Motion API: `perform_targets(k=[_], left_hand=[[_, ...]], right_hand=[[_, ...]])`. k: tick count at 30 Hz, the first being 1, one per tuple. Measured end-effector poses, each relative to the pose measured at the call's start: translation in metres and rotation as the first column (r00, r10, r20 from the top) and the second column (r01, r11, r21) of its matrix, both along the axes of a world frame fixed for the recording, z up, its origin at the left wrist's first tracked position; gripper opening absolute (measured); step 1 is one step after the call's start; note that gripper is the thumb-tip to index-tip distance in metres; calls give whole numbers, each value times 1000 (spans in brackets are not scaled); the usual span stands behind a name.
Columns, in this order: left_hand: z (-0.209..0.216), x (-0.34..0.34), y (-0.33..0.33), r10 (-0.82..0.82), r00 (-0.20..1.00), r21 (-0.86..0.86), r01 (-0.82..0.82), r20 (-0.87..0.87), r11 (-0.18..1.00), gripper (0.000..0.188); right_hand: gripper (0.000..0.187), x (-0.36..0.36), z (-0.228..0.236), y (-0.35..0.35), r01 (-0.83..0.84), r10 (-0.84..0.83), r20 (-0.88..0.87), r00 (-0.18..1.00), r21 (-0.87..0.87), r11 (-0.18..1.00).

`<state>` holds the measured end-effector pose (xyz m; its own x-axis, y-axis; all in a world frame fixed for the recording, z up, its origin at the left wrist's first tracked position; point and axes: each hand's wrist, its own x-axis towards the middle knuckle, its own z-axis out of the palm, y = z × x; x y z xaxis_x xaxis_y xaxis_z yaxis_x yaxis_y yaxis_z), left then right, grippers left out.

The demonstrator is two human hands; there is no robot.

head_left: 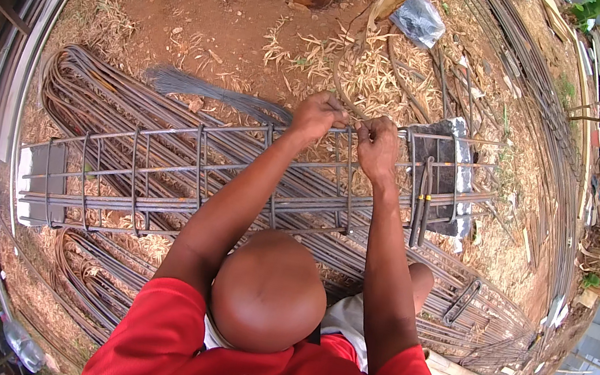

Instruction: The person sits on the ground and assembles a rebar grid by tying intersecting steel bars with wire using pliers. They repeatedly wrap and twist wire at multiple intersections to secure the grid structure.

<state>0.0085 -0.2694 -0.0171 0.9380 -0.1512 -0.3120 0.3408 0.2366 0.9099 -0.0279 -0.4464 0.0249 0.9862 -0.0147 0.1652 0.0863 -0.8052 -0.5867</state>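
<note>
Nearest, a bent knee (268,302) and red sleeves fill the lower edge; two forearms reach up over one rebar cage (238,176) lying across two concrete blocks, the left block (42,182) and the right block (443,173); the left hand (318,116) and right hand (376,143) meet at the cage's top bar, both pinched narrow on thin tie wire (354,121); beyond, one bundle of wire strands (213,90) lies on the dirt; curved rebar (541,93) rings the ground.

Your rebar cage (238,176) lies on its side, long grey bars ringed by square stirrups. Its top bar runs under both your hands.
</note>
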Motion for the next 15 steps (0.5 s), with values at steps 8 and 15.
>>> perform_targets(k=[8,15], left_hand=[[10,24,-4,-145,984,124,157,-101,980,20],[3,48,11,-370,894,99,404,-255,909,29]], right_hand=[[8,14,41,0,-331,340,32,940,-159,930],[6,59,57,1,-615,607,-156,779,-374,694]])
